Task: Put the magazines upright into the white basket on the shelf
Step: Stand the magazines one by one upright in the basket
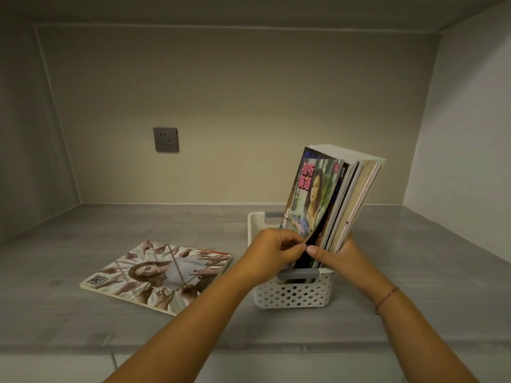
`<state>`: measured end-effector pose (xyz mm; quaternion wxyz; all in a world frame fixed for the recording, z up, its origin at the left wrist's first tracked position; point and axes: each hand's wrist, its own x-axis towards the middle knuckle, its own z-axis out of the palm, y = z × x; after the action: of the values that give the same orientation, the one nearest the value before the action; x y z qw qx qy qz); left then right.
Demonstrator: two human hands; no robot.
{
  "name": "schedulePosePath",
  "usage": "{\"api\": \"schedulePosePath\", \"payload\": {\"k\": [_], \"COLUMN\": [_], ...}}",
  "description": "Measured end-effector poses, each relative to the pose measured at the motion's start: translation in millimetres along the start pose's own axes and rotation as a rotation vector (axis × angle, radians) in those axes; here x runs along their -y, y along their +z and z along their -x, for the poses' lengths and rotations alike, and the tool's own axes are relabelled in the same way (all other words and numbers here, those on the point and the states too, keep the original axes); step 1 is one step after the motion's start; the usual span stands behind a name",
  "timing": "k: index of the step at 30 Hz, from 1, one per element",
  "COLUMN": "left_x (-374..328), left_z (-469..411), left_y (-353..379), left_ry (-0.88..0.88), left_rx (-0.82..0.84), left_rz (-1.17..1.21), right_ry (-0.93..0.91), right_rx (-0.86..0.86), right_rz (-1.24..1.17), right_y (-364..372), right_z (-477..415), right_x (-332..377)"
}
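A white perforated basket stands on the grey shelf, right of centre. Several magazines stand in it, leaning to the right. The front one has a cover with a woman and pink characters. My left hand pinches the lower edge of that front magazine. My right hand wraps around the bottom of the stack from the right, thumb pressed on its front. One more magazine lies flat on the shelf to the left of the basket, cover up.
The shelf is a recessed niche with walls at the left, back and right. A grey wall socket sits on the back wall. The shelf's front edge runs just below my forearms.
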<state>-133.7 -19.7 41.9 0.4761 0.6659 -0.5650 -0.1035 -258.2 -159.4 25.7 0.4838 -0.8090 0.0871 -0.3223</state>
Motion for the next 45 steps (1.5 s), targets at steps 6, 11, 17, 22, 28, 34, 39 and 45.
{"api": "schedulePosePath", "payload": {"k": [6,11,17,22,28,34,39,45], "left_x": [-1.6,-7.0,2.2,6.2,-4.2,-2.9,38.2,125.3], "left_z": [-7.5,-20.2,-16.9,-10.0,-16.0,-7.2,16.2,83.3], "left_y": [-10.3,2.3,-3.9,-13.1,-1.7,-3.5,-44.8,-129.6], "left_ry": [-0.147,-0.093,-0.123,-0.177,-0.253,-0.227,-0.183,-1.032], "left_rx": [0.204,0.146,0.23,0.189,0.32,0.204,-0.373,-0.349], "left_rz": [-0.105,-0.286,-0.237,-0.011,-0.101,-0.066,-0.188,-0.753], "right_ry": [0.005,0.008,0.025,0.027,0.01,0.042,0.07,0.078], "right_rx": [0.062,0.031,-0.002,0.011,-0.041,-0.09,-0.082,-0.092], "right_rz": [0.017,-0.009,0.0,0.003,-0.014,-0.001,0.007,-0.009], "right_y": [-1.7,0.3,1.4,1.7,4.7,7.0,6.3,5.7], "right_z": [1.7,-0.3,-1.2,-0.6,-0.5,-2.9,-2.0,-2.9], "right_x": [5.0,2.6,-0.9,0.1,-1.0,-8.2,-5.9,-9.6]}}
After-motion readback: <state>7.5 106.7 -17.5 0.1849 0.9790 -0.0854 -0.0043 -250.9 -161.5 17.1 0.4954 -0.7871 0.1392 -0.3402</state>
